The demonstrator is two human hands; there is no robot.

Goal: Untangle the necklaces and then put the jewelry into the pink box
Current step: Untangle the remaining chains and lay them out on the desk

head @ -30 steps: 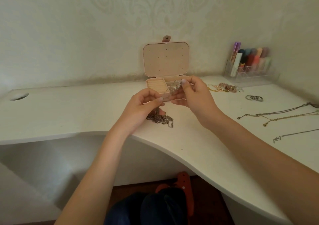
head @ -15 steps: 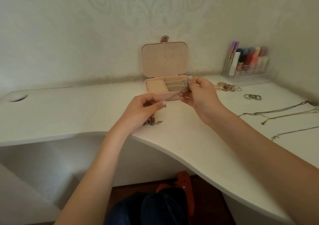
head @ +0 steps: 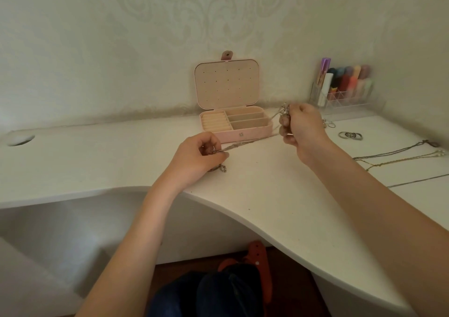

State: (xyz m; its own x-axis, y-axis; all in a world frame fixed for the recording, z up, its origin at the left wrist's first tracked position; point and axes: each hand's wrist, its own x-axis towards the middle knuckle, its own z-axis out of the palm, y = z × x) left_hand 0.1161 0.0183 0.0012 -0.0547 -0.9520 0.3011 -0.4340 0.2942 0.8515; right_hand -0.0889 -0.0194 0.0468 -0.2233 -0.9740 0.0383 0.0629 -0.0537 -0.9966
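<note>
Chain [head: 245,144] taut between 2 pinches — left hand [head: 194,157], right hand [head: 303,127]

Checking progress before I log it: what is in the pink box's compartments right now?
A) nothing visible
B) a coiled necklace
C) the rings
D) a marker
A: the open pink box shows only bare compartments, while the chain is stretched between the left hand and right hand.

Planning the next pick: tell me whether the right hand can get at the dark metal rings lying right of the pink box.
Probably not yet: the right hand grips a tangled silver chain. The dark metal rings lie uncovered close beside it.
</note>
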